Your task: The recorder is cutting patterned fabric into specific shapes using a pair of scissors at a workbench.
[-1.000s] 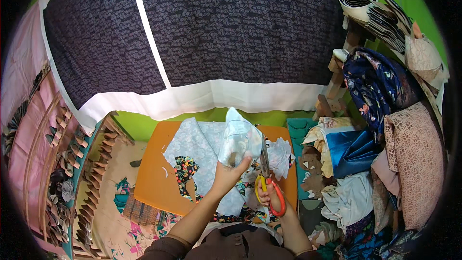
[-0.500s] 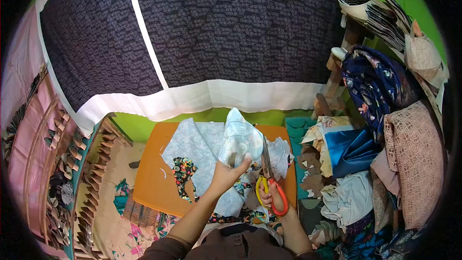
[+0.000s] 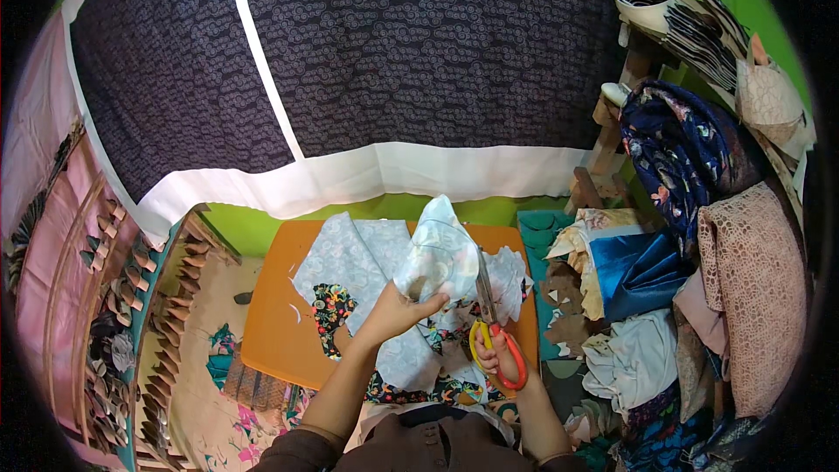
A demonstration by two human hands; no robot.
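My left hand [image 3: 398, 306] is closed on a pale blue patterned piece of fabric [image 3: 441, 240], its thumb stretched along the lower edge. The piece is raised above the orange table [image 3: 275, 341]. In my right hand [image 3: 502, 363] is a pair of scissors [image 3: 488, 288] with one yellow and one red handle. Its blades point up along the right edge of the raised piece; whether they touch it I cannot tell. Under my hands lie a larger light blue cloth [image 3: 350, 253] and scraps of black floral fabric [image 3: 332, 310].
Heaped cloth, including a shiny blue fabric [image 3: 634, 275] and a white cloth [image 3: 634, 358], fills the right side. Wooden shoe lasts [image 3: 166, 341] line racks at the left. A dark patterned curtain [image 3: 437, 52] hangs behind the table. Fabric scraps [image 3: 240, 437] lie on the floor.
My left hand has shifted slightly left, and the raised fabric piece has turned and spread wider toward me. The scissors have moved a little to the right with my right hand.
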